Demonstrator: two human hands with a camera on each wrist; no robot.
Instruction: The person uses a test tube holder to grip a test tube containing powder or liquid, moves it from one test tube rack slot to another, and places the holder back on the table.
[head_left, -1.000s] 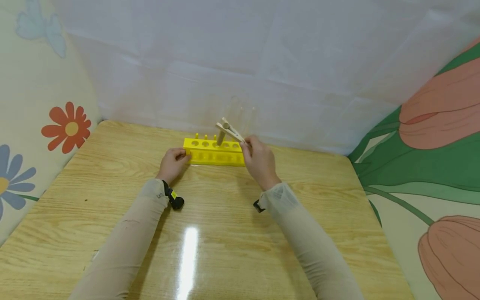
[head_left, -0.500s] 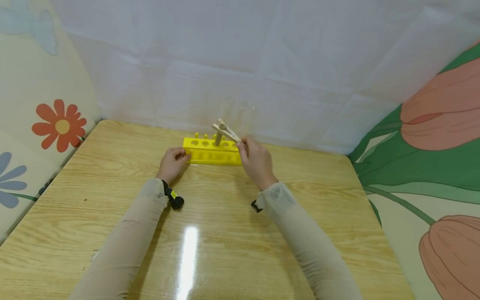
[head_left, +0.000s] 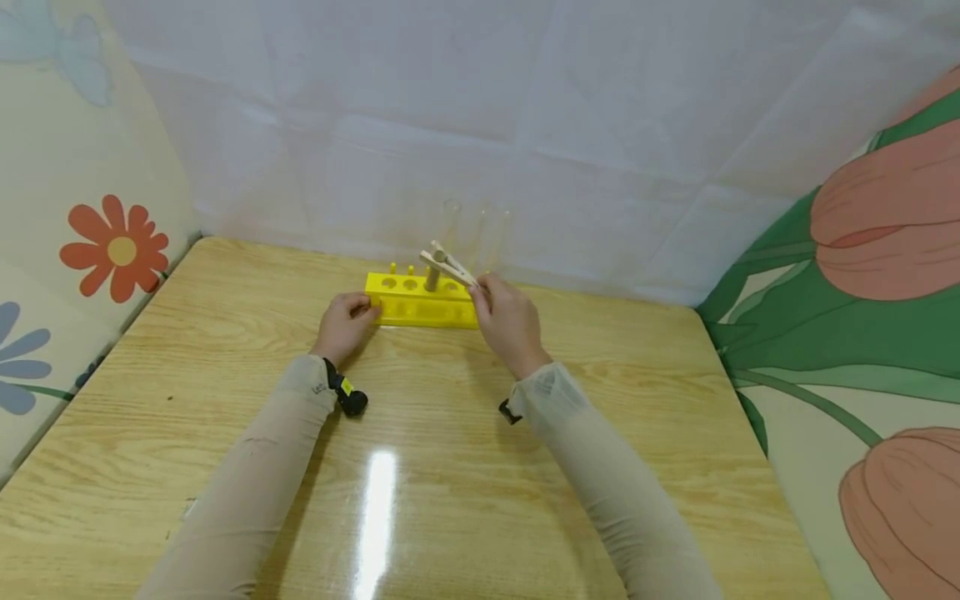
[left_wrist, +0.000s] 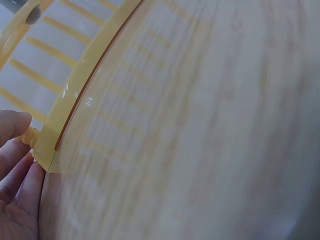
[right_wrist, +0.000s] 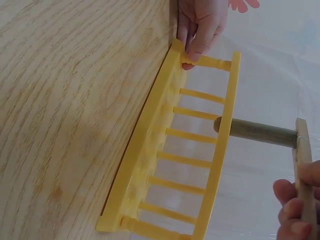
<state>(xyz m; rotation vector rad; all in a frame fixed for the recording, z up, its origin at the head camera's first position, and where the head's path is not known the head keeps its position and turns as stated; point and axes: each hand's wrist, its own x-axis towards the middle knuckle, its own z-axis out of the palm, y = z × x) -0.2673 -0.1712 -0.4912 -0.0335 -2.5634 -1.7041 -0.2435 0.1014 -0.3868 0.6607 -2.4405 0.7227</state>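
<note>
A yellow test tube rack [head_left: 420, 315] stands near the back edge of the table. My left hand [head_left: 342, 327] pinches the post at its left end, thumb and fingertips on it in the left wrist view. Above the rack's right part, my right hand [head_left: 513, 325] grips a wooden test tube clamp [head_left: 456, 268]. The clamp's jaws hold a brownish-green test tube [right_wrist: 262, 132] near its top. In the right wrist view the tube's rounded lower end pokes a little way through the rack's upper bar. The right hand hides the rack's right end in the head view.
Faint clear glass tubes [head_left: 480, 233] rise behind the rack, several yellow pegs [head_left: 393, 268] along its back edge. A white cloth [head_left: 375, 183] hangs behind the wooden table [head_left: 435, 467]. Flower-patterned panels [head_left: 885, 317] flank both sides.
My right hand, the clamp and the test tube have shifted left and slightly down. The left hand stays on the rack's left end.
</note>
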